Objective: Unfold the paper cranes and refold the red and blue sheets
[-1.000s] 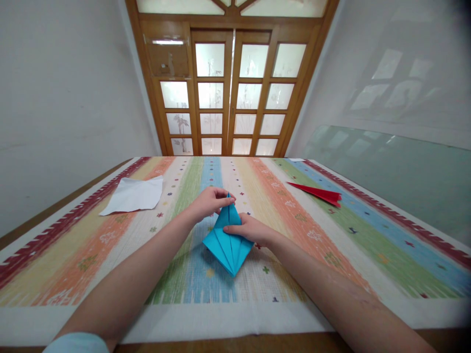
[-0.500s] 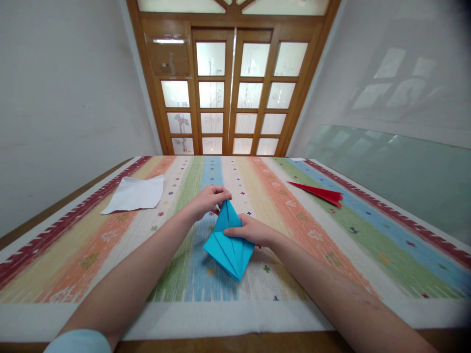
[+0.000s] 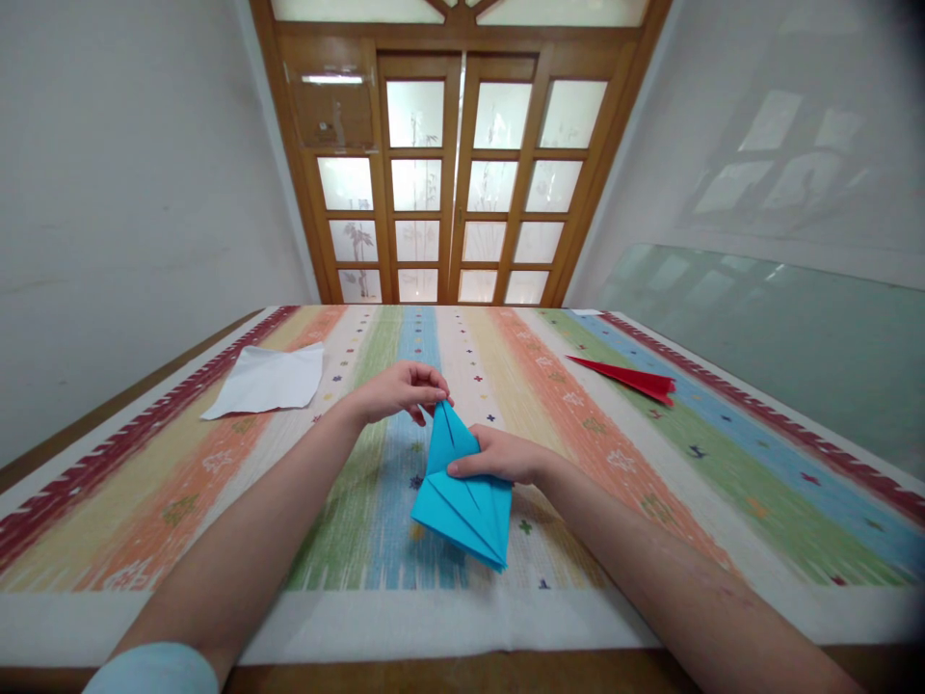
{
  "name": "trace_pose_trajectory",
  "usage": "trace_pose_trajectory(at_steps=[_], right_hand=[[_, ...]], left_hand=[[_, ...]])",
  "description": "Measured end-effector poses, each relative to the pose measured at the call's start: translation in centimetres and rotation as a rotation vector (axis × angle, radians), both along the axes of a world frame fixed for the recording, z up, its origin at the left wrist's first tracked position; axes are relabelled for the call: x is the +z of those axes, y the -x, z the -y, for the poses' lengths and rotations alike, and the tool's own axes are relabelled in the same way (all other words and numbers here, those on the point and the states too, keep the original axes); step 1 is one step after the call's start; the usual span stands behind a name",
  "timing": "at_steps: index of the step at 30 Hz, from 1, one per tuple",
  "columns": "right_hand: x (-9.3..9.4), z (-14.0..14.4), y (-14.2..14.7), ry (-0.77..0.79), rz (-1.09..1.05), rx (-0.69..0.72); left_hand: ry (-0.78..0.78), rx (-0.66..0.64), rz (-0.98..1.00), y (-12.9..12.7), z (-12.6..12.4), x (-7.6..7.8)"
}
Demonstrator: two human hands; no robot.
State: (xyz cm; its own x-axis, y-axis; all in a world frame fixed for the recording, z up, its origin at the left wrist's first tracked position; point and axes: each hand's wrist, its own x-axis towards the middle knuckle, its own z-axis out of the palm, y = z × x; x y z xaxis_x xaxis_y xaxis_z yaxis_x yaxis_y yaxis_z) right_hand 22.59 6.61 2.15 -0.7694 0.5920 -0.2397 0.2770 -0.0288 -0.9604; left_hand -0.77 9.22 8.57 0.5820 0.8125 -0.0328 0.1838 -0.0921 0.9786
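Note:
A folded sheet of blue paper (image 3: pixel 462 511) is held up a little above the tablecloth, its narrow tip pointing away from me and its wide end toward me. Creases and layered flaps show on its upper face. My left hand (image 3: pixel 409 390) pinches the far tip between thumb and fingers. On the right edge, my right hand (image 3: pixel 502 455) grips the middle of the paper, thumb on top; its other fingers are hidden beneath.
A white sheet of paper (image 3: pixel 267 379) lies on the left of the striped tablecloth (image 3: pixel 347 511). To the right rests a red folded paper dart (image 3: pixel 628 378). A pane of greenish glass (image 3: pixel 758 337) leans by the right wall. Wooden doors (image 3: pixel 455 193) stand beyond the table.
The blue paper has turned slightly, its wide end swinging right and toward me. My left hand has shifted a little left at the tip; my right hand keeps its grip.

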Motion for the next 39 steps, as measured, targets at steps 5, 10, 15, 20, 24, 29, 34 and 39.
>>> trace_pose_trajectory(at_steps=[5,10,15,20,24,29,34,39], right_hand=[[-0.1,-0.1,0.0,-0.017,0.015,-0.007],[-0.6,-0.3,0.1,-0.014,0.051,-0.013],[-0.8,-0.4,0.0,0.020,0.058,-0.032],[-0.5,-0.3,0.0,0.048,0.036,-0.027],[-0.3,-0.3,0.1,0.078,0.020,-0.039],[-0.1,-0.2,0.0,0.124,-0.039,-0.085],[0.1,-0.1,-0.1,0.106,-0.056,-0.027],[-0.2,-0.1,-0.1,0.094,-0.036,-0.008]], left_hand=[[-0.041,0.076,-0.122,-0.2,0.1,0.3],[-0.109,0.090,-0.220,-0.4,0.4,0.5],[-0.180,0.134,-0.232,-0.9,0.4,0.2],[-0.320,0.274,-0.183,-0.9,-0.3,-0.5],[-0.261,0.369,-0.083,-0.3,-0.7,-0.4],[0.029,0.093,0.067,0.6,-0.5,-0.6],[0.144,-0.001,0.166,0.3,-0.1,-1.6],[0.128,0.024,0.191,-0.4,0.1,-1.7]])
